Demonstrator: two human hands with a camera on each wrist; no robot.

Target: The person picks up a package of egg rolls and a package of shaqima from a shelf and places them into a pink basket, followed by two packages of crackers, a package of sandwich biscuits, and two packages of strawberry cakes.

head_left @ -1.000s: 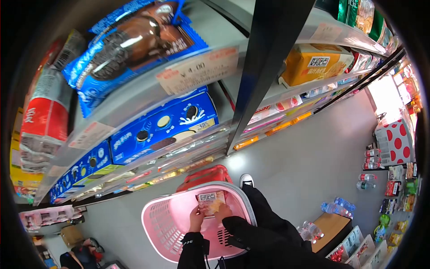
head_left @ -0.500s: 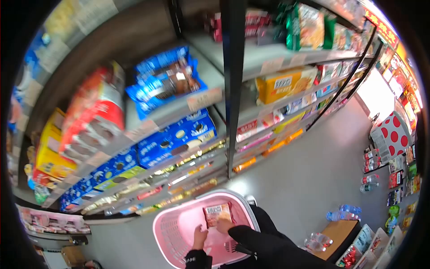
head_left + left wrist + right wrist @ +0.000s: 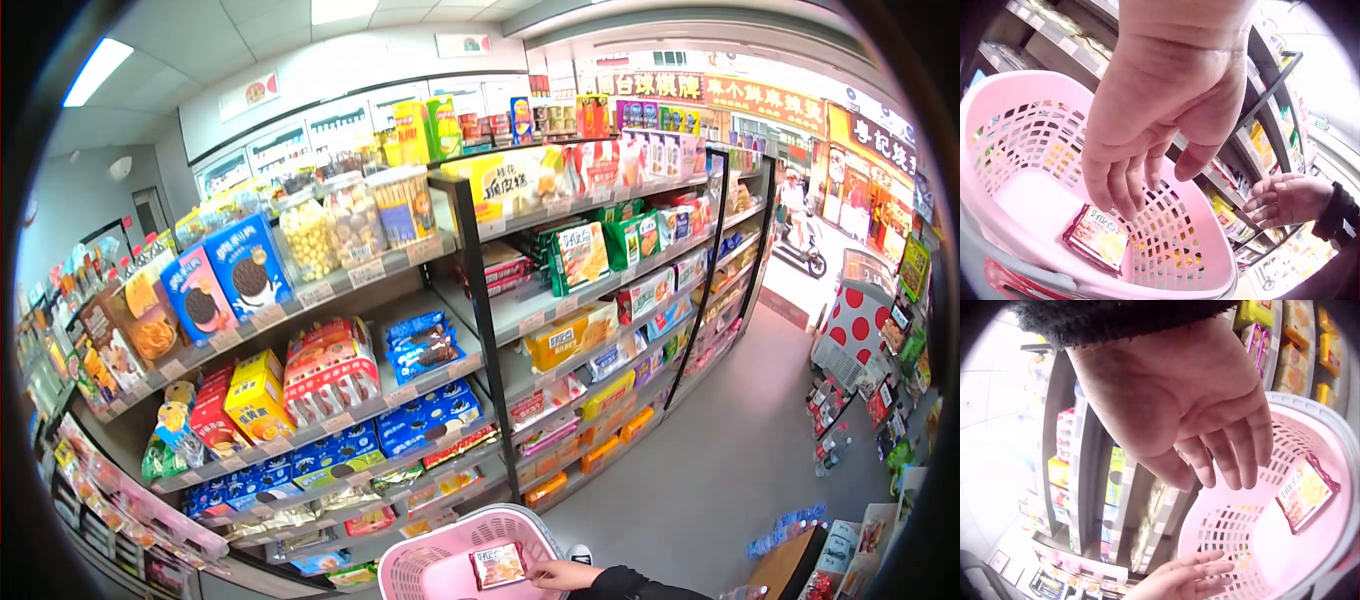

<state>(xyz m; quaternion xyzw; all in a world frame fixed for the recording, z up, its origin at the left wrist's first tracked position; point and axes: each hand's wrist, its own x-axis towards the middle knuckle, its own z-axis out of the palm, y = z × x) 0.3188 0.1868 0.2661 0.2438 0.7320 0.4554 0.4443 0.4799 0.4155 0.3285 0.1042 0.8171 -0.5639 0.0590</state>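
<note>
A flat snack packet (image 3: 498, 566) with dark red ends lies in the pink basket (image 3: 410, 562), which has slotted walls. In the left wrist view my left hand (image 3: 1160, 119) hangs over the basket, fingers loosely bent, holding nothing; the packet shows below its fingertips. The head view leaves this hand out. My right hand (image 3: 563, 574) is by the basket's right rim, just beside the packet in that view. In the right wrist view its palm shows bare, the fingers relaxed and apart from the packet (image 3: 1307, 494).
Tall shelves of packaged snacks (image 3: 330, 375) rise ahead, with blue cookie boxes (image 3: 430, 415) on a lower level. Grey floor (image 3: 640, 500) runs along them to the right. Bottles (image 3: 785, 530) and a brown box (image 3: 790, 565) stand at the lower right.
Both hands have let go of the packet, which now lies in the basket. The left hand has left the head view. The head has tilted up, bringing more shelves and the street into sight.
</note>
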